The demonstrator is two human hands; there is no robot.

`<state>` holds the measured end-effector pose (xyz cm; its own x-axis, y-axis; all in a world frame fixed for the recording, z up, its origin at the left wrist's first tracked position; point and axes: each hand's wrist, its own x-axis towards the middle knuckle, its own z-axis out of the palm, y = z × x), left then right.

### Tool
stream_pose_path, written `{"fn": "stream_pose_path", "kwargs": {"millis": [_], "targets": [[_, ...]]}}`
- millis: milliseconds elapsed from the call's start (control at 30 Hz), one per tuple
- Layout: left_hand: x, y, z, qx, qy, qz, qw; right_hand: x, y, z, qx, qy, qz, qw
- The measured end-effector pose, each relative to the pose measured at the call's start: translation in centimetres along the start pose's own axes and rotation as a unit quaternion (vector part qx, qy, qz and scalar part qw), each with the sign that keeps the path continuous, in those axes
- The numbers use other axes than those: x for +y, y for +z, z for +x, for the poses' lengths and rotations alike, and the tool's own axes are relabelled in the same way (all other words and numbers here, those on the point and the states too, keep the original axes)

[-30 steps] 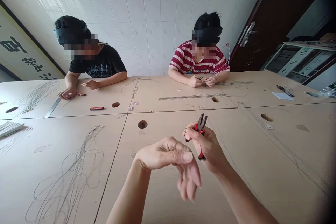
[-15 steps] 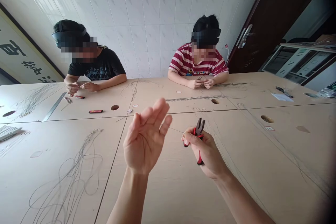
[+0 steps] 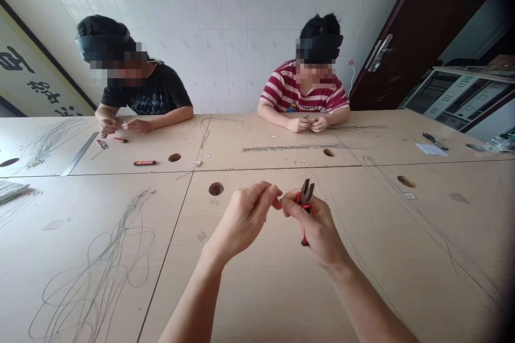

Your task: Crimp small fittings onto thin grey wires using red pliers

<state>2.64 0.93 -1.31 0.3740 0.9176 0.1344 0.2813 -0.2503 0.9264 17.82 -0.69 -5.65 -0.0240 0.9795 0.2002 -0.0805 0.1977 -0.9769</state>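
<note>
Pliers [image 3: 304, 201] are gripped by the right fingers [image 3: 295, 210]; the left fingers [image 3: 263, 199] are pinched closed, contents unclear. Whether the strands [image 3: 127, 213] at eight o'clock are finished cannot be told.

Framed board [image 3: 32, 72], far left: large dark Chinese characters ran at a slant; the uppermost appeared to be 百, though the view was poor, and the others were illegible. Print on the black T-shirt [image 3: 151, 103], red-and-black stick [image 3: 145, 163] and small table label [image 3: 409, 195] was too small or blurred to read.
</note>
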Motion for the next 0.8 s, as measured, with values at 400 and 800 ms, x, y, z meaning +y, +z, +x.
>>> {"fn": "stream_pose_path", "kwargs": {"millis": [400, 800], "targets": [[-0.20, -0.44, 0.33, 0.009, -0.058, -0.021, 0.998, -0.61, 0.10, -0.04, -0.012, -0.007, -0.081, 0.997], [-0.22, -0.87, 0.23, -0.014, -0.050, -0.014, 0.999, -0.65, 0.16, -0.08, -0.022, -0.008, -0.098, 0.995]]}}
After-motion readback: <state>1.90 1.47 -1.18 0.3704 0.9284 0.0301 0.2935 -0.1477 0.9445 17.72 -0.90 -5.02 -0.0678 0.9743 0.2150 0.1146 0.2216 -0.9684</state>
